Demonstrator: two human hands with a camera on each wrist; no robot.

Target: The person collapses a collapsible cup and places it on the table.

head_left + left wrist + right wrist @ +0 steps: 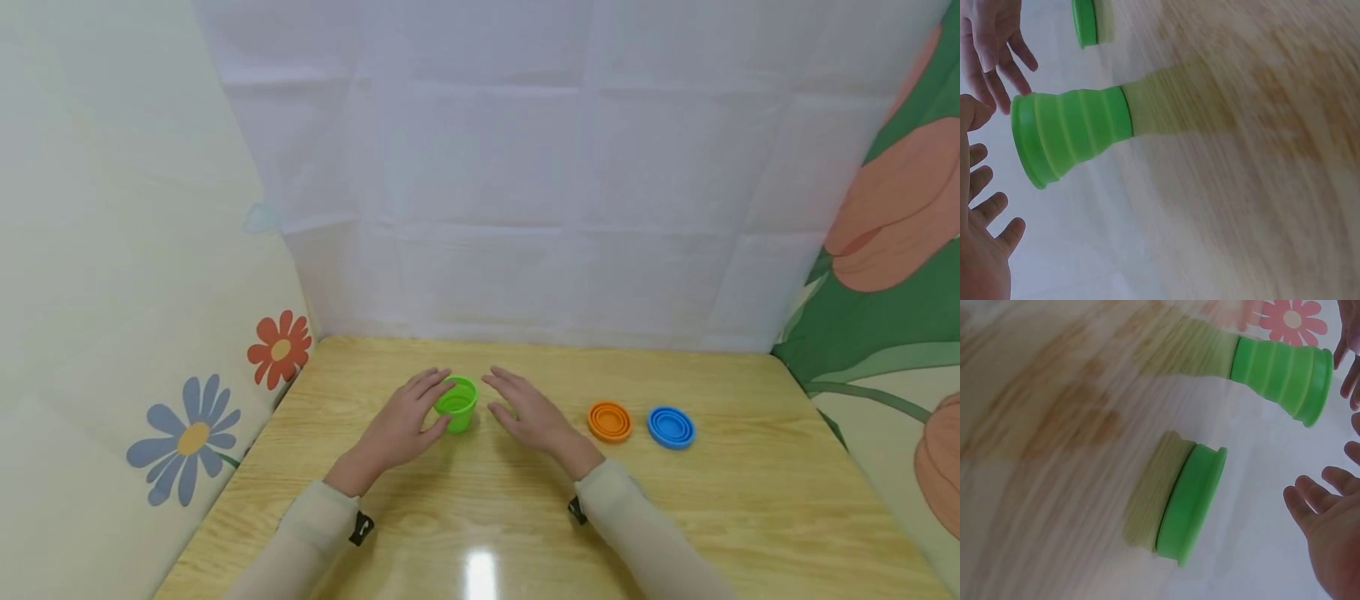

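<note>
A green collapsible cup [459, 407] stands upright and extended on the wooden table, its ribbed wall plain in the left wrist view. My left hand [405, 421] is at its left side with fingers loosely spread, partly covering the rim in the head view; no grip on it shows. To the right of the cup hovers my right hand [534, 419], fingers apart and holding nothing. A second green cup [1191, 500], folded flat, sits on the table near the right hand, which mostly hides it in the head view.
Further right lie an orange folded cup [610, 422] and a blue folded cup [671, 427], side by side. The wooden table [465, 508] ends at a white cloth [480, 208] behind, with flower-printed cloths at both sides.
</note>
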